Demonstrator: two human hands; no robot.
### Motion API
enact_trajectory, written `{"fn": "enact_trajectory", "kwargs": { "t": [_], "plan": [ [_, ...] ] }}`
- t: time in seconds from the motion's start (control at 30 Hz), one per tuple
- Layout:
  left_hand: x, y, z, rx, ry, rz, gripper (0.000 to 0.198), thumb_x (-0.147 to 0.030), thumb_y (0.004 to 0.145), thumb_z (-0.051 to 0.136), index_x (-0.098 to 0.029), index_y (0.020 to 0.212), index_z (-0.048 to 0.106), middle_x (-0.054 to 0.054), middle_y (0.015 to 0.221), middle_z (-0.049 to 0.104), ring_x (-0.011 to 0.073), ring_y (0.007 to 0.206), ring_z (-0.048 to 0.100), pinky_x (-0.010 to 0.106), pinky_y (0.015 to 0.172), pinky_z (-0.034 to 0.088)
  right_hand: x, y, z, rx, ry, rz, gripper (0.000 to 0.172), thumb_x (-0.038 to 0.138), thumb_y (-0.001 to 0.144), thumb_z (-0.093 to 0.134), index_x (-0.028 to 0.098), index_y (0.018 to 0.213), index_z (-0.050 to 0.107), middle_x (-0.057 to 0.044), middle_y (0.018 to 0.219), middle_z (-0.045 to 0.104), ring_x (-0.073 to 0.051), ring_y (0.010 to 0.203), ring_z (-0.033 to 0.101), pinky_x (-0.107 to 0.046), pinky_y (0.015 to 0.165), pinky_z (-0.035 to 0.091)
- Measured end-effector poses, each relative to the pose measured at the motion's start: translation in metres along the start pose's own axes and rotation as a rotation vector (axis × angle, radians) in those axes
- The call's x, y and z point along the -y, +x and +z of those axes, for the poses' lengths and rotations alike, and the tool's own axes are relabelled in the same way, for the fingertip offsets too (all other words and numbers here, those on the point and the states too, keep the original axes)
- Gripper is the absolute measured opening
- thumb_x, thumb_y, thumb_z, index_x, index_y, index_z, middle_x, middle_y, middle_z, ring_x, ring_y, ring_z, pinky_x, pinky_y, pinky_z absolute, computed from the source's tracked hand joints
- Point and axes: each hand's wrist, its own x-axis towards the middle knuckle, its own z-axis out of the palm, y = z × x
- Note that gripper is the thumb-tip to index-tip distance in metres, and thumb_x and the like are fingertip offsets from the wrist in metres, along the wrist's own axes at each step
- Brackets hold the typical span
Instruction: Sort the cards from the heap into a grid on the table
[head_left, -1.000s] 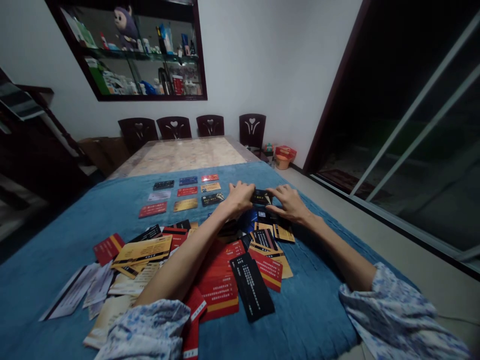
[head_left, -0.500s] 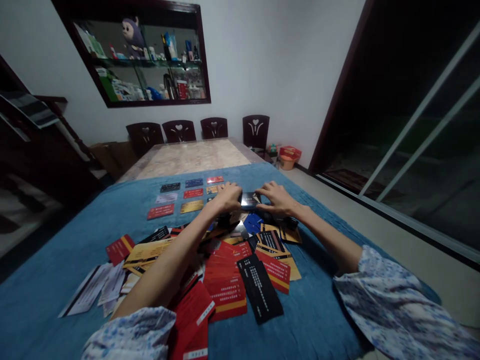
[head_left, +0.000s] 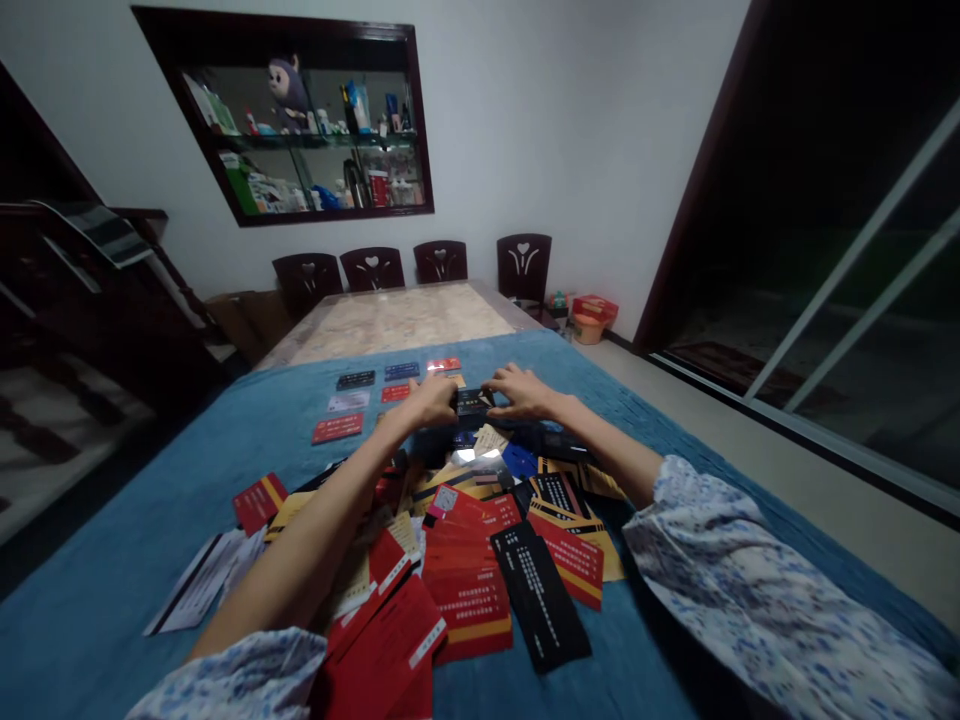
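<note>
A black card (head_left: 472,403) with pale print is held at its two ends, just above the blue cloth. My left hand (head_left: 432,402) grips its left end with closed fingers, and my right hand (head_left: 523,393) pinches the right end. To the left, cards lie in rows: a black card (head_left: 355,381), a blue card (head_left: 402,372), a silver card (head_left: 348,401) and several red cards (head_left: 337,429). My left hand hides part of these rows. Beneath my forearms spreads a loose pile with red cards (head_left: 461,590), yellow cards and a long black card (head_left: 536,595).
The blue cloth (head_left: 180,470) covers the near part of a long table, whose marble-like top (head_left: 405,315) shows beyond. Dark chairs (head_left: 523,265) stand along the far side. White striped cards (head_left: 199,580) lie at the left. A shelf niche (head_left: 300,140) is in the wall.
Both hands have moved left with the black card, closer to the laid-out rows, now covering more of them. The camera view has shifted slightly.
</note>
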Motion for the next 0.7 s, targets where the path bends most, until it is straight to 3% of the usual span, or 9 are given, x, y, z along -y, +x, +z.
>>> {"fn": "enact_trajectory", "kwargs": {
  "t": [0.33,0.7],
  "plan": [
    [0.026,0.013,0.014,0.078,0.025,-0.074,0.035,-0.024,0.071,0.068,-0.019,0.105,0.068,0.014,0.120,0.067,0.0368,0.119,0.054,0.057,0.102,0.040,0.014,0.039,0.005,0.099,-0.019,-0.009,0.042,0.044,0.084,0.062,0.024,0.121,0.064,-0.014,0.125,0.059,-0.034,0.119,0.046,-0.046,0.090,0.045],
    [0.033,0.020,0.025,0.123,0.050,-0.096,0.035,-0.022,0.072,0.067,-0.017,0.106,0.069,0.014,0.118,0.068,0.0373,0.117,0.058,0.059,0.104,0.039,0.019,0.053,0.008,0.198,-0.023,0.008,0.049,0.045,0.084,0.063,0.026,0.129,0.061,-0.014,0.129,0.058,-0.035,0.126,0.046,-0.048,0.094,0.047]
  ]
}}
